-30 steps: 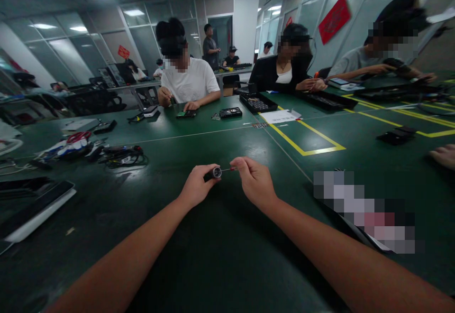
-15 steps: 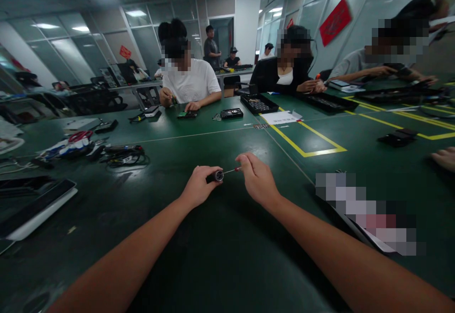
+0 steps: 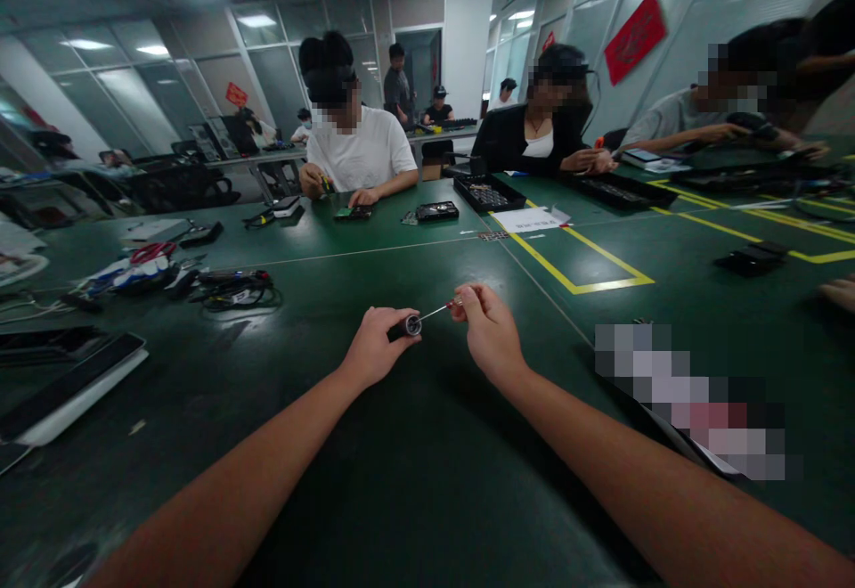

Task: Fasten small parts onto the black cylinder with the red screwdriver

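Observation:
My left hand (image 3: pixel 375 345) is closed round a small dark cylinder (image 3: pixel 412 325), whose round, silver-rimmed end faces right and toward me. In my right hand (image 3: pixel 489 328) is a screwdriver (image 3: pixel 439 310) with a thin metal shaft and a reddish handle, pinched between thumb and fingers. The shaft points left, and its tip meets the open end of the cylinder; how deep it reaches I cannot tell. Both hands are just above the green table (image 3: pixel 374 481). Most of the handle and the cylinder's far part are hidden by my fingers.
Cables and tools (image 3: pixel 237 289) lie to the left, near a black-and-white device (image 3: pixel 80 383). A blurred-out flat item (image 3: pixel 688 410) lies right. Farther off are a black parts tray (image 3: pixel 489 193), a paper sheet (image 3: pixel 531 219) and a small black object (image 3: pixel 752 257). Several people sit around the table.
My right-hand fingers have curled more closely round the screwdriver handle. The cylinder's open end has turned slightly more toward me, and the shaft now slants more steeply.

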`<state>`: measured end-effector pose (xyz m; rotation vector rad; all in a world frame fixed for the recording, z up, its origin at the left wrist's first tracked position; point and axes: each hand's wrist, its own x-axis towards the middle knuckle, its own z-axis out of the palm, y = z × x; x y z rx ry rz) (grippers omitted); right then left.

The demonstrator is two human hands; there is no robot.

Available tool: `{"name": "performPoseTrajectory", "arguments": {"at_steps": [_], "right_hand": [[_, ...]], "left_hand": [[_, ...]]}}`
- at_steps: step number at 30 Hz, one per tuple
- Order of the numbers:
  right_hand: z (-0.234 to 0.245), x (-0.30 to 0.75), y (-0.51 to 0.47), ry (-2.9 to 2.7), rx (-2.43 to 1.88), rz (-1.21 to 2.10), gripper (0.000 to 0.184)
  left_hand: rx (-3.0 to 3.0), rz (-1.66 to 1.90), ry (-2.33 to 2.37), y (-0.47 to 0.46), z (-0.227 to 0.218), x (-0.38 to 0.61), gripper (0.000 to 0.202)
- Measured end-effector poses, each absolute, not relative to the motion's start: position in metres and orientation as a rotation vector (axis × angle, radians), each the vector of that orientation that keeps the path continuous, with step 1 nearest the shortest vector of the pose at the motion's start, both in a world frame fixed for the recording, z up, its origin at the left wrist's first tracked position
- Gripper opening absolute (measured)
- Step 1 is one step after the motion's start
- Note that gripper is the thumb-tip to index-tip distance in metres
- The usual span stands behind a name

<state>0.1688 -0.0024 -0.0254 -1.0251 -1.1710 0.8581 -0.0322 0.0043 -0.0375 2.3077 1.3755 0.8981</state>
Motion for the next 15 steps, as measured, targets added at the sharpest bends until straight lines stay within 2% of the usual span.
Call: {"name": "performPoseTrajectory", "arguments": {"at_steps": [6, 15], "right_hand": [[-0.041, 0.176, 0.014, -0.858, -1.064, 1.186, 0.028], [-0.032, 0.17, 0.003, -1.082, -1.016, 0.905, 0.028]], "left_hand": [[2.409, 0.907, 1.363, 0.001, -0.039, -0.031, 0.033], [2.305, 0.965, 1.452, 0.003, -0.037, -0.033, 0.031]]}}
